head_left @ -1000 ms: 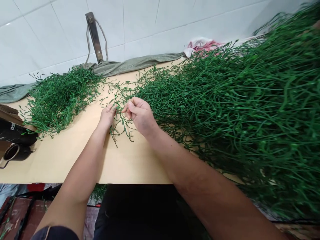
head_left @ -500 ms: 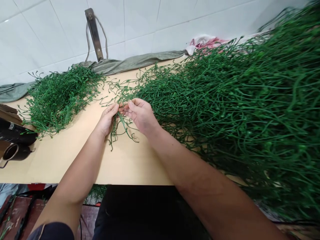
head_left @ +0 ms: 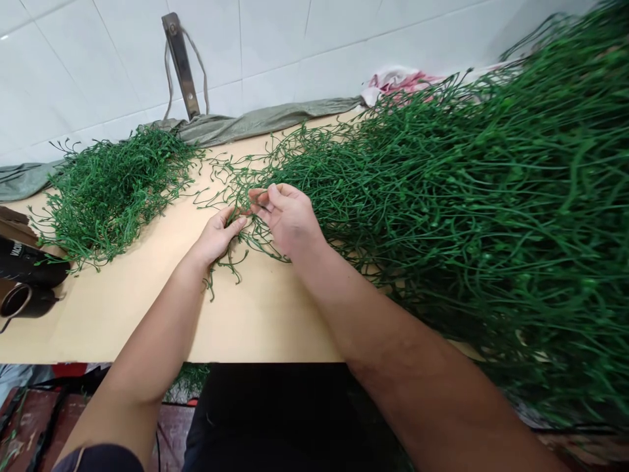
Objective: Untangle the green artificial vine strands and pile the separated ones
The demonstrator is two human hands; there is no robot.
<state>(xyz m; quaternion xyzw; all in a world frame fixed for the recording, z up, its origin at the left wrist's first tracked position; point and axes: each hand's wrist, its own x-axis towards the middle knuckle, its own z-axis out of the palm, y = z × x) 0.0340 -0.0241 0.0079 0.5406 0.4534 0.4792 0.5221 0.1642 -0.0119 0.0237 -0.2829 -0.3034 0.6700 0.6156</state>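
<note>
My left hand (head_left: 219, 237) is closed around a few thin green stems (head_left: 232, 257), whose ends hang below its fingers over the tabletop. To its right and slightly higher is my right hand (head_left: 291, 216), thumb and fingers curled close together. Whatever may be between those fingertips is too small to make out. Several loose stems lie under and between the two hands. A big heap of the same long stems (head_left: 442, 190), with small knobbed tips, spreads across the right side and reaches up to my right hand.
A smaller heap of green stems (head_left: 118, 190) lies at the left. Near the left edge are a black cylinder with lettering (head_left: 29, 262) and a dark mug (head_left: 34, 301). Along the tiled wall run a grey-green cloth (head_left: 265, 121) and a pink-white cloth (head_left: 403, 82). A metal bracket (head_left: 181, 65) leans there.
My hands have moved apart. The right hand has shifted right and slightly up, away from the left one. The stems hanging at the left hand have spread and swung.
</note>
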